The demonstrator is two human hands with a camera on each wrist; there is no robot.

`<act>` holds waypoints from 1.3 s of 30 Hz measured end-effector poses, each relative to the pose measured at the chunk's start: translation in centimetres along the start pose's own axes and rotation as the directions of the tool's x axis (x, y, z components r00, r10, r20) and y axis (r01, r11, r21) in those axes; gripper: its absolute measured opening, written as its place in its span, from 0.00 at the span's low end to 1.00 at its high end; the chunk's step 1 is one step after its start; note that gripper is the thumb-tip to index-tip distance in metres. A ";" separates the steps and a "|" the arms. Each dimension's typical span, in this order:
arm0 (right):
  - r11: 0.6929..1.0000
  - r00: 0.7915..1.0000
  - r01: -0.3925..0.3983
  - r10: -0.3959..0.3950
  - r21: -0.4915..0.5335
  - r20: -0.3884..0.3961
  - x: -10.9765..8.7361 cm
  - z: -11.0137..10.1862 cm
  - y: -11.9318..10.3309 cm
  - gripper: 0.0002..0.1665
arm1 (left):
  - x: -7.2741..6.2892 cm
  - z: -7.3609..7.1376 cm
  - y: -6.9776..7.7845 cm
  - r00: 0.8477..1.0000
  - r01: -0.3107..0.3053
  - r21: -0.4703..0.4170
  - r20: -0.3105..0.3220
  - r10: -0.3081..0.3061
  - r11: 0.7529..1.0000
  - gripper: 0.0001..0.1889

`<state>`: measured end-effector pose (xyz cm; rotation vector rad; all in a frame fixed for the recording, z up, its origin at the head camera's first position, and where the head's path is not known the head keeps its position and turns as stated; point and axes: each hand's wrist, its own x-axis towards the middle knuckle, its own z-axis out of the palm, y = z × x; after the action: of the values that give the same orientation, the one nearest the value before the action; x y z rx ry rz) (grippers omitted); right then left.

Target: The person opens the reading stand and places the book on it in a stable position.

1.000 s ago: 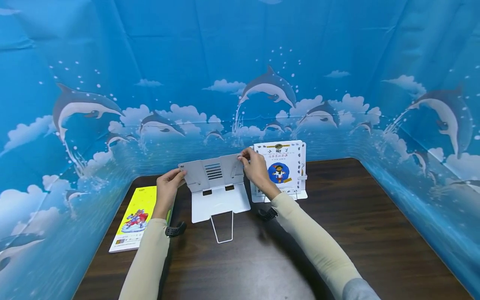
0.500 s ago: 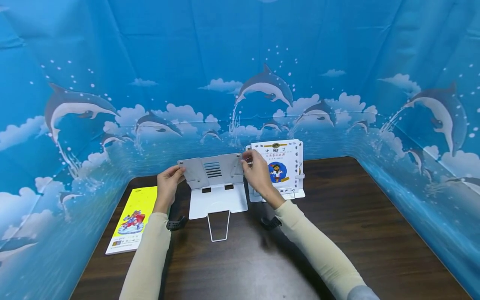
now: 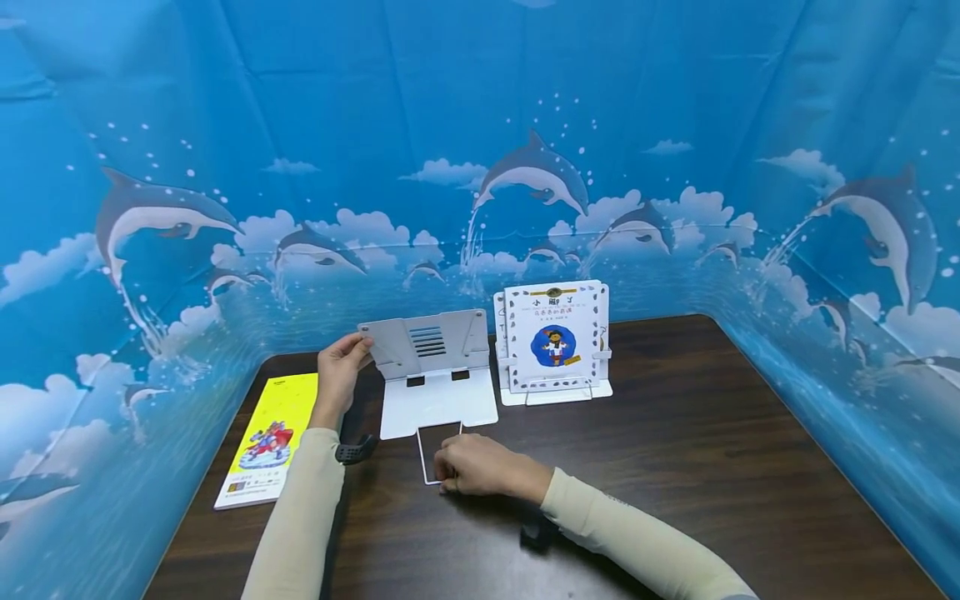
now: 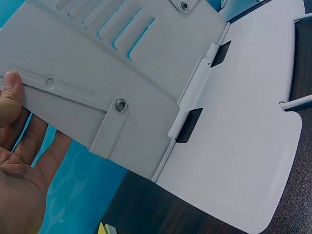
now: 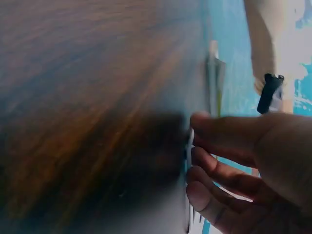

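Note:
A white metal book stand (image 3: pixel 442 402) stands unfolded on the table, its slotted back panel (image 4: pixel 92 63) tilted up and its flat lip toward me. My left hand (image 3: pixel 340 375) holds the panel by its upper left corner, thumb (image 4: pixel 10 100) on the near face and fingers behind. From the front edge of the lip juts a thin wire loop (image 3: pixel 422 458). At the loop's near right corner, my right hand (image 3: pixel 487 467) pinches the wire between bent fingers and thumb (image 5: pixel 207 126); in the head view the hand covers that corner.
Right of the stand, a second white stand (image 3: pixel 606 388) props up a picture book (image 3: pixel 551 342) with a blue round picture. A yellow-covered book (image 3: pixel 285 408) lies flat beside my left forearm. Behind the dark wooden table (image 3: pixel 675 450) hangs a blue dolphin curtain (image 3: pixel 450 108).
My right hand has let go of the panel's upper right corner and come down toward me to the wire loop. My left hand keeps its hold on the left corner.

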<state>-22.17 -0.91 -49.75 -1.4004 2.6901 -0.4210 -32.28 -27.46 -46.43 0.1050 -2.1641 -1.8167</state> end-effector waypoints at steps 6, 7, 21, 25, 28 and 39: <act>0.999 1.000 0.002 -0.003 -0.034 -0.023 0.0 0.7 -0.1 0.05 | -0.1 0.1 0.1 1.000 -0.009 0.001 0.004 0.009 1.000 0.20; 1.000 1.000 -0.001 0.000 -0.031 -0.020 0.1 0.8 -0.1 0.05 | -0.1 0.1 0.1 1.000 -0.006 0.003 0.002 0.006 1.000 0.20; 0.999 0.997 -0.039 0.040 0.024 -0.061 0.7 -0.7 0.1 0.08 | -0.3 0.0 -0.3 1.000 -0.005 0.004 0.006 0.005 1.000 0.19; 0.982 0.992 -0.052 0.072 0.183 -0.106 1.1 -2.4 0.8 0.09 | -0.3 0.0 -0.3 1.000 -0.013 0.000 0.011 0.013 1.000 0.19; 0.955 0.983 -0.046 0.095 0.294 -0.156 1.4 -3.3 1.6 0.07 | -0.3 -0.1 -0.4 1.000 -0.011 -0.006 0.012 0.011 1.000 0.19; 0.904 0.874 -0.154 0.314 0.399 -0.372 3.0 -2.3 3.9 0.03 | -0.4 -0.2 -0.4 1.000 -0.005 0.011 0.009 0.005 1.000 0.19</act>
<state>-27.47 -0.74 -48.43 -0.9413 2.8474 -1.2541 -31.89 -27.61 -46.88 0.0938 -2.1785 -1.8061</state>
